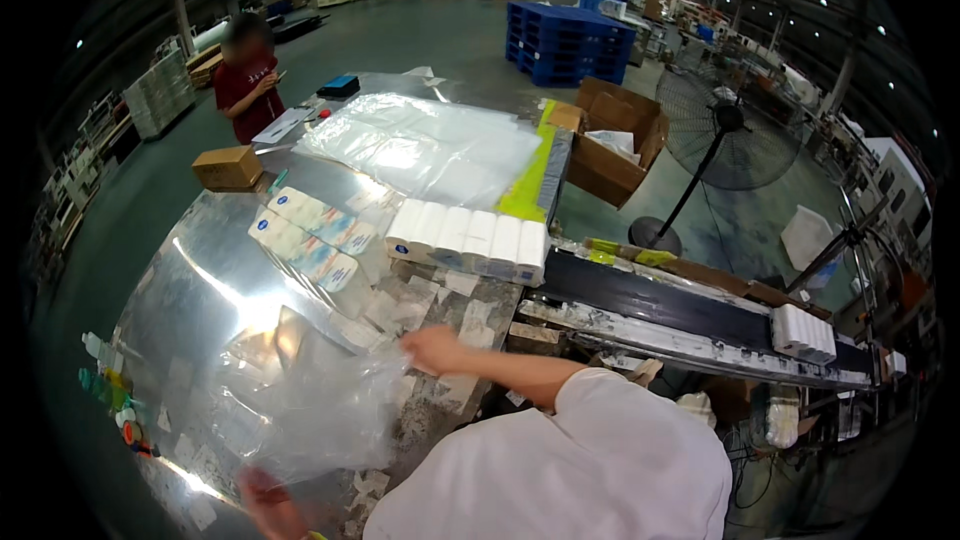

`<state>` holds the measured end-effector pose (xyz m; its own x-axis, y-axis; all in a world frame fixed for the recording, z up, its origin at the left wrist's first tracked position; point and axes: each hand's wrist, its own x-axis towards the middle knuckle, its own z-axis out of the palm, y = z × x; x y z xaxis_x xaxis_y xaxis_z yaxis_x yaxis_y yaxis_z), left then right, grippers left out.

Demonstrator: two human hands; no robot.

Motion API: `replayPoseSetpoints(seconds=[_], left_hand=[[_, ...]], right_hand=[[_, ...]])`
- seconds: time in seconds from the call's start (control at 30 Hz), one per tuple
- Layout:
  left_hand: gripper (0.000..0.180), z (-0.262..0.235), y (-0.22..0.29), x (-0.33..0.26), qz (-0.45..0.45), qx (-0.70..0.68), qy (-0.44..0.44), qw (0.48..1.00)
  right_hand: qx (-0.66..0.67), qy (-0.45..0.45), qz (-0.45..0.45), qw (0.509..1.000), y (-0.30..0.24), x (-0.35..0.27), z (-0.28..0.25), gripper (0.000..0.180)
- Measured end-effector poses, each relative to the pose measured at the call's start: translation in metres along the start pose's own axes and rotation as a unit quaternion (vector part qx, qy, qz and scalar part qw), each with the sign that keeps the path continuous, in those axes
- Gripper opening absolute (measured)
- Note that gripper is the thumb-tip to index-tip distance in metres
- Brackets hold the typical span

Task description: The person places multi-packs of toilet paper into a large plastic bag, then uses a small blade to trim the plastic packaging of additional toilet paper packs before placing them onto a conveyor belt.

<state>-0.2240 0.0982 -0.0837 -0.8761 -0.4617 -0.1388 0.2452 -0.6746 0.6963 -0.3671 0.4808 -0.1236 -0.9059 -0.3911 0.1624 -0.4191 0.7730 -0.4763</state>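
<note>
A large clear plastic bag lies spread and crumpled on the metal table in front of me. My right hand is closed on its upper right edge. By the bag's lower left edge is my left hand, smeared by motion, so its fingers cannot be made out. Beyond the bag, a stack of printed packs rests on the table. To the right of that stack, a row of wrapped white paper rolls stands at the table's edge, by the conveyor.
On the dark conveyor belt, another white roll pack sits at the far right. Flat plastic bags cover the far table. A cardboard box, pedestal fan and blue pallets stand beyond. A person stands far left.
</note>
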Motion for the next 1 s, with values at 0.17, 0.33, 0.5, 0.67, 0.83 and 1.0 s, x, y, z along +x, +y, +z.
replayPoseSetpoints(seconds=[0.17, 0.33, 0.5, 0.67, 0.83, 1.0], left_hand=[[0.02, -0.034, 0.099, 0.025, -0.048, -0.084, -0.091, 0.991], [0.009, 0.122, 0.016, -0.032, 0.042, 0.178, -0.094, 0.979], [0.015, 0.186, 0.002, -0.079, 0.133, 0.44, -0.236, 0.856], [0.024, 0.149, 0.017, -0.064, 0.181, 0.719, -0.149, 0.654], [0.025, 0.08, 0.056, 0.034, 0.214, 0.906, 0.039, 0.363], [0.034, 0.083, 0.24, 0.097, 0.364, 0.808, 0.305, 0.35]], right_hand=[[-0.078, -0.131, 0.222, 0.963, 0.075, -0.017, -0.032, 0.035], [0.256, -0.007, -0.289, 0.922, -0.107, 0.023, -0.078, 0.099], [0.097, -0.053, -0.281, 0.953, -0.147, 0.054, -0.048, 0.054], [-0.145, 0.043, -0.133, 0.979, -0.097, 0.072, -0.083, 0.027], [-0.169, 0.098, -0.084, 0.977, -0.099, 0.121, -0.133, 0.025], [-0.021, 0.351, -0.095, 0.931, -0.151, 0.127, -0.21, 0.043]])
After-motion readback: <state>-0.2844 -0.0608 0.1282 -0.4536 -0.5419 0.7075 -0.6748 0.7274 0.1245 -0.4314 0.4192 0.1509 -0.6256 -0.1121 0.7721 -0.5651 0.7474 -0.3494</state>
